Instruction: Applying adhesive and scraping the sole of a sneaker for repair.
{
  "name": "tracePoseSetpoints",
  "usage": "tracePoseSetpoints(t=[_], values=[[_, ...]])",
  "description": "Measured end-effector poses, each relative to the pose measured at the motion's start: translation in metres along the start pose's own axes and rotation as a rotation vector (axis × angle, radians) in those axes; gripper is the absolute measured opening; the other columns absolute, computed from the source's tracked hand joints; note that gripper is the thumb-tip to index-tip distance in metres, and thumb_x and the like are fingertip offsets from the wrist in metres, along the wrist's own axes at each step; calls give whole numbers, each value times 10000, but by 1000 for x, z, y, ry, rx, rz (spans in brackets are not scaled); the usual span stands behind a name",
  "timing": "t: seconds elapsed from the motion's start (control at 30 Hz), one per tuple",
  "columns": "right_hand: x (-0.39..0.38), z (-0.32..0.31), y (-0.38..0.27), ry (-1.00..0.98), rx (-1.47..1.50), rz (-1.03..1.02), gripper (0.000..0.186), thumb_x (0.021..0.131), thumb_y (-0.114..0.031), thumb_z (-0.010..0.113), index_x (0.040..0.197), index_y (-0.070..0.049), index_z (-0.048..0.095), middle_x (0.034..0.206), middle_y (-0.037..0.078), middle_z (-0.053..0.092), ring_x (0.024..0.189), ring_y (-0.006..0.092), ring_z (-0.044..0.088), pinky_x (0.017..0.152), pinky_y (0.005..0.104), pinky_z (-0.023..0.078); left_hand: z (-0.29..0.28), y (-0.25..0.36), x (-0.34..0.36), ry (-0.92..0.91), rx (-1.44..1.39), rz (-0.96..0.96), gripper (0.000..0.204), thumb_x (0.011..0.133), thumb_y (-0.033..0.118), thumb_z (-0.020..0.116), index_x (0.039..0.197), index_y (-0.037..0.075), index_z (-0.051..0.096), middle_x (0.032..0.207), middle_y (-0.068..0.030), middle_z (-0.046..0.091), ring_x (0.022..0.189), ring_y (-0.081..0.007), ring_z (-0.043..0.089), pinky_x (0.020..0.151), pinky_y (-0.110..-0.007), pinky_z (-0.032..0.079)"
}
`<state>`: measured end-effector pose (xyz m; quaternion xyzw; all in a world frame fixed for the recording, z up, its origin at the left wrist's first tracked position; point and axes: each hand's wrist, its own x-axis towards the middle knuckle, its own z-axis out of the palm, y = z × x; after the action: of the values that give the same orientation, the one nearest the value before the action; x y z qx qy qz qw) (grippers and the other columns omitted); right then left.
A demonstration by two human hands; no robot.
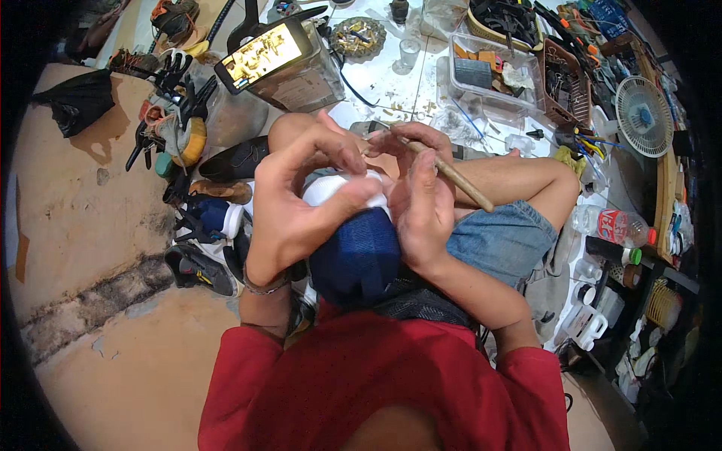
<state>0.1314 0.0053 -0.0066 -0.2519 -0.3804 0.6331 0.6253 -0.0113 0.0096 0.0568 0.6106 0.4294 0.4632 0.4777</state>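
A navy blue shoe (356, 255) with a white sole edge (329, 188) rests in my lap, between my forearms. My left hand (304, 188) curves over its white edge, thumb and fingertips closed together; whatever is pinched there is too small to make out. On the shoe's other side is my right hand (425, 192), with a slim wooden-handled tool (459, 180) lodged between thumb and fingers. Its handle slants down to the right, and the far tip is hard to see among the fingers.
A phone (265, 56) leans on a box (308, 86) ahead. Shoes (199, 269) and clamps (180, 105) crowd the left. Beyond my knees are an ashtray (358, 36) and a clear plastic bin (496, 75). A fan (644, 116) and a bottle (613, 225) stand right.
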Motion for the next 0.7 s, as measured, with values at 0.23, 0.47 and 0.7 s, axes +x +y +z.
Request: tracePoseSetpoints(t=[0.23,0.47,0.7], values=[[-20,-35,23,-107,110,202,489,1098,-373,247,1412,-4,311,1360,197,474,1276,292,508,1043,394,452,-2,-19,-8,292,-139,123,285,1078,188,418,897,-17,498,792,-110,581,691,-165,627,824,-371,575],[-34,-48,26,-510,-116,341,960,713,-258,893,1424,-68,276,1337,106,423,1291,233,443,1037,394,421,-21,-31,-11,629,-189,147,530,1077,382,413,654,63,408,514,-41,380,471,-166,519,606,-376,572],[10,-24,-11,-554,-484,-31,940,633,-366,837,1371,33,413,1394,257,460,1366,381,411,1139,436,287,-26,-24,-9,608,-598,443,487,1085,444,278,843,83,497,947,-165,602,827,-275,640,708,-431,579]])
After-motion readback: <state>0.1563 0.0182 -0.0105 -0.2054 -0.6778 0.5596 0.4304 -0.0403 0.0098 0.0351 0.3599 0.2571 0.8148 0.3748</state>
